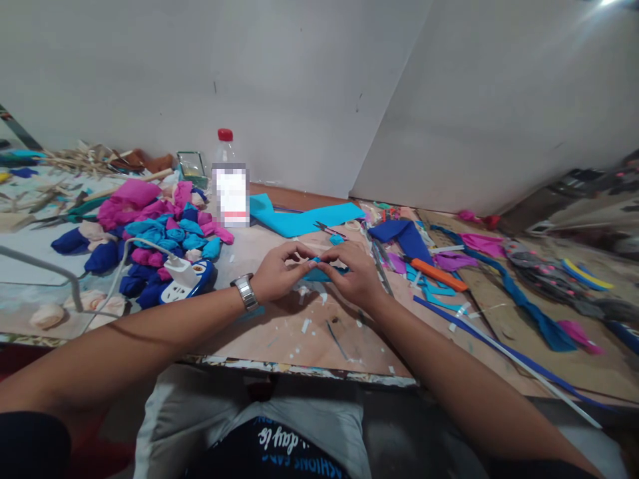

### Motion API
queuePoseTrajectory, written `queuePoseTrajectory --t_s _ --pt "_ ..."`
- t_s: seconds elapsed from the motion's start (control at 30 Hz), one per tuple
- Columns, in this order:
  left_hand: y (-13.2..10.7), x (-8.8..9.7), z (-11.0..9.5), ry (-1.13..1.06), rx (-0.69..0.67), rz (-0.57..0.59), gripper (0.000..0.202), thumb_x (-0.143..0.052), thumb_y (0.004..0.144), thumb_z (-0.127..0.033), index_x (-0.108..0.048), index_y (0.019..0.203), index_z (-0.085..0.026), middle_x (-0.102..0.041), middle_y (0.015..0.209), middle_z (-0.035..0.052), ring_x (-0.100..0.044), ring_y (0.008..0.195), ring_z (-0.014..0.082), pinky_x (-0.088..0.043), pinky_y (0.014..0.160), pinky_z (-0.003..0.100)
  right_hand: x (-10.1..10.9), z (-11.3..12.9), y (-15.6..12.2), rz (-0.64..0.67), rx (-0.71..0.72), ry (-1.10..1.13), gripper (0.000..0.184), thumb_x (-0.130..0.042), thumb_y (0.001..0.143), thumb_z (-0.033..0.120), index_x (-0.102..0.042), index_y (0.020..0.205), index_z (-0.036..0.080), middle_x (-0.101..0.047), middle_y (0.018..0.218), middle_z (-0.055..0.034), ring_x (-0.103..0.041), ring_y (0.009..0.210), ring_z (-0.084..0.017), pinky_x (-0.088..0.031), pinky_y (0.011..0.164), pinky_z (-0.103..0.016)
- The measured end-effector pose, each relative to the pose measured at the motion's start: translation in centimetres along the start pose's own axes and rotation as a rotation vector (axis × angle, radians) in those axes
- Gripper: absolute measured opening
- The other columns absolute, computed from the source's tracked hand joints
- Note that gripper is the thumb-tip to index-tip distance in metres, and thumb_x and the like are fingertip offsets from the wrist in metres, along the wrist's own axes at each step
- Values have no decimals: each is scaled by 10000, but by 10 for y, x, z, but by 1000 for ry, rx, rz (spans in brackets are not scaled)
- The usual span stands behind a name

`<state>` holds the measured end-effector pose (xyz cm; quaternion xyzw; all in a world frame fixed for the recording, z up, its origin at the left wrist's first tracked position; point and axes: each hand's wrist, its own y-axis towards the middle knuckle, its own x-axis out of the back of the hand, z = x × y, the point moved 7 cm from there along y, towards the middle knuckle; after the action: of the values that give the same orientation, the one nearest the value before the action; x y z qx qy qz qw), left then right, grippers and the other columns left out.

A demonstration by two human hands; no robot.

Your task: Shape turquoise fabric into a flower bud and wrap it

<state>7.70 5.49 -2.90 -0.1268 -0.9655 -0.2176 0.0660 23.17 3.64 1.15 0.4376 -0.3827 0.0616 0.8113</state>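
Just above the middle of the table, both hands meet at a small piece of turquoise fabric [318, 274]. My left hand [280, 271], with a metal watch on its wrist, pinches one side of it between thumb and fingers. Opposite, my right hand [353, 273] pinches the other side, its thumb close to the left thumb. Part of the piece hangs below the fingertips; the rest is hidden by them. Right behind the hands lie dark-handled scissors or snips [329, 230] and a small turquoise bundle [337, 239]. A long turquoise strip [304, 219] stretches across behind them.
Left of the hands is a heap of pink, blue and turquoise cloth bundles [170, 233] with a power strip [187, 283] and white cable. A red-capped bottle [225, 150] stands behind. An orange box cutter [439, 275], fabric scraps and a white stick [529, 369] lie right.
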Motion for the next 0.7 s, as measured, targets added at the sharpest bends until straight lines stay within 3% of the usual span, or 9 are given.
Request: queuePoseTrajectory --t_s 0.23,0.47,0.7 --pt "-1 -4 0 2 -6 53 288 -614 951 -440 -681 1009 -167 -714 999 71 -622 842 169 -500 785 313 0 -3 0 -14 6 -10 261 -722 911 476 -679 823 234 -761 823 -29 -690 812 -216 -447 858 -411" --pt "1 -5 6 -103 16 63 276 -612 960 -414 -664 1029 -151 -695 1028 71 -620 849 156 -492 779 289 1 4 0 -8 19 -6 131 -695 944 342 -688 881 227 -773 880 -42 -704 856 -214 -458 891 -417" --pt "2 -2 5 -65 -15 32 289 -656 937 -425 -728 1018 -157 -747 1004 82 -652 855 173 -511 781 304 2 1 -1 -47 9 -6 96 -694 937 310 -680 878 236 -770 877 -37 -711 861 -222 -477 883 -422"
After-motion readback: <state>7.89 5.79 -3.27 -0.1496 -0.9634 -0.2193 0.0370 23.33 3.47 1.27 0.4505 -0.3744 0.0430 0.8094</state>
